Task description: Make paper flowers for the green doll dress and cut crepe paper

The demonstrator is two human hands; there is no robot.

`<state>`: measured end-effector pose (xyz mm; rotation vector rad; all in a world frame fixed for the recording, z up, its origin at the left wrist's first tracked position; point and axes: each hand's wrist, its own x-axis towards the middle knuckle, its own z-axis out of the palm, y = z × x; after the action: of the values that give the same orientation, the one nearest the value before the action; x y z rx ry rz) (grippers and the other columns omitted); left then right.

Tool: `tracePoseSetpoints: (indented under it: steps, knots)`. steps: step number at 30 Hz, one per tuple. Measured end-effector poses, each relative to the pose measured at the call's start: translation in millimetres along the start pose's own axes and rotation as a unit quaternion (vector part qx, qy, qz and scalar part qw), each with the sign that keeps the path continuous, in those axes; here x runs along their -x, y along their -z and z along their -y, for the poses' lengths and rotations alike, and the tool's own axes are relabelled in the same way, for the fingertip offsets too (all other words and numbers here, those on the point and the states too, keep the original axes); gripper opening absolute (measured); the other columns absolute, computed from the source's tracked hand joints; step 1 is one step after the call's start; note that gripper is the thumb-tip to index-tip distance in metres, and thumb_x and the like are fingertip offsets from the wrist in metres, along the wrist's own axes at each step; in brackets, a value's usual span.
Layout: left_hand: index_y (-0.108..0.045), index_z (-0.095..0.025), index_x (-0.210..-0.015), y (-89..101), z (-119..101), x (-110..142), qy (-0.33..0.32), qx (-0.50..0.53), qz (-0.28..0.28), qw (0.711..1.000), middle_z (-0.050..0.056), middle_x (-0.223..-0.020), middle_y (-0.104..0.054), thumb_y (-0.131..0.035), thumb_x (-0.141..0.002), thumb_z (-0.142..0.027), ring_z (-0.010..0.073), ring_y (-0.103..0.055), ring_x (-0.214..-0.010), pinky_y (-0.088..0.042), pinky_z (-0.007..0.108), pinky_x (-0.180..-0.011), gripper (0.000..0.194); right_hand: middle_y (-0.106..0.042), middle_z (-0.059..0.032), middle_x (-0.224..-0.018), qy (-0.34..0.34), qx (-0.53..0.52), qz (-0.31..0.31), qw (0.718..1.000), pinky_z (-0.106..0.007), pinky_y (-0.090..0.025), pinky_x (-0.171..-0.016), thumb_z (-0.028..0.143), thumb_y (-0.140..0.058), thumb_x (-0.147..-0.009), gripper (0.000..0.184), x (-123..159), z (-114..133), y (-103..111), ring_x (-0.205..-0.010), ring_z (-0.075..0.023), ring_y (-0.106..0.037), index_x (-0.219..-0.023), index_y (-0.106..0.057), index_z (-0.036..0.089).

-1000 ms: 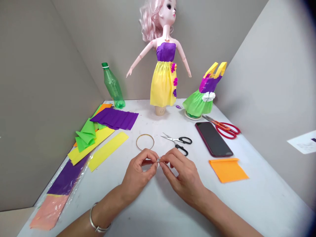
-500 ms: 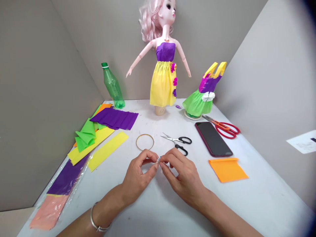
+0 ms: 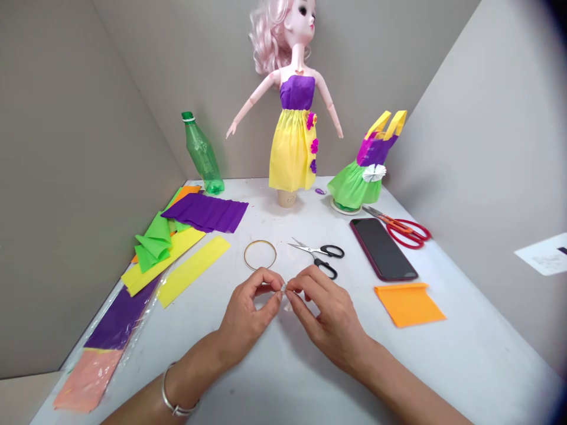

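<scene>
Fingertips of both hands meet over the near middle of the table, pinching a small whitish piece (image 3: 284, 287) whose kind I cannot make out. My left hand (image 3: 250, 310) holds it between thumb and forefinger, the other fingers curled behind. Against its other side press the thumb and fingers of my right hand (image 3: 325, 316). A pale bit (image 3: 287, 307) shows just below the fingertips, partly hidden by the right thumb. Beyond the hands lie a thin gold bangle (image 3: 245, 255) and small black-handled scissors (image 3: 330, 251) with their blades slightly apart.
A doll (image 3: 292, 147) in a purple and yellow dress stands at the back, beside a small green-skirted dress (image 3: 354, 186). Left are a green bottle (image 3: 204, 153) and coloured sheets (image 3: 208, 213). Right lie a phone (image 3: 383, 249), red-handled scissors (image 3: 407, 231) and folded orange paper (image 3: 410, 306).
Both hands stay nearly in place. The pale bit now shows below the fingertips, where it did not show before.
</scene>
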<state>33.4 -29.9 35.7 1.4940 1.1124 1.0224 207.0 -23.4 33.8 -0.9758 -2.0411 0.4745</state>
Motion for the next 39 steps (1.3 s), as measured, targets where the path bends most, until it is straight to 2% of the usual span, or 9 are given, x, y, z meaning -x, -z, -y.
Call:
tracePoseSetpoints:
  steps: [24,32,37,39]
  knots:
    - [-0.055,-0.019,-0.085,0.4,1.2,-1.0,0.002,0.044,0.0,0.999,0.002,-0.09,-0.057,-0.059,-0.089,-0.025,0.0156,-0.055,-0.087,-0.046,0.026,-0.082,0.008,-0.058,-0.0057,-0.085,0.001,-0.001,0.002,1.0,-0.03,-0.047,-0.064,0.014,-0.048,-0.095,0.013,0.2,2.7,1.0,-0.074,-0.0162,-0.055,-0.096,-0.06,0.019]
    - [-0.057,-0.019,-0.084,4.2,-2.0,-2.8,-0.008,0.085,0.005,0.996,0.002,-0.091,-0.056,-0.06,-0.089,-0.023,0.0155,-0.054,-0.088,-0.046,0.025,-0.082,0.008,-0.062,-0.0062,-0.088,0.003,-0.031,-0.036,0.999,-0.028,-0.05,-0.063,0.012,-0.052,-0.093,0.016,2.6,2.8,-0.2,-0.075,-0.0152,-0.058,-0.102,-0.063,0.02]
    - [-0.057,-0.019,-0.083,4.3,-1.4,-3.3,0.0,0.101,0.007,0.995,0.002,-0.091,-0.056,-0.061,-0.089,-0.023,0.0152,-0.054,-0.089,-0.046,0.025,-0.081,0.008,-0.064,-0.0075,-0.089,0.03,0.002,-0.07,0.997,-0.03,-0.05,-0.066,0.008,-0.054,-0.091,0.021,3.0,3.7,1.2,-0.078,-0.0167,-0.059,-0.108,-0.061,0.018]
    - [-0.057,-0.018,-0.083,4.5,-1.0,-3.1,0.005,0.108,0.004,0.994,0.002,-0.092,-0.055,-0.062,-0.088,-0.023,0.0148,-0.054,-0.088,-0.045,0.024,-0.078,0.009,-0.063,-0.0063,-0.087,0.01,0.003,-0.095,0.995,-0.03,-0.048,-0.065,0.009,-0.055,-0.091,0.019,0.6,4.2,4.1,-0.075,-0.0165,-0.057,-0.106,-0.061,0.019]
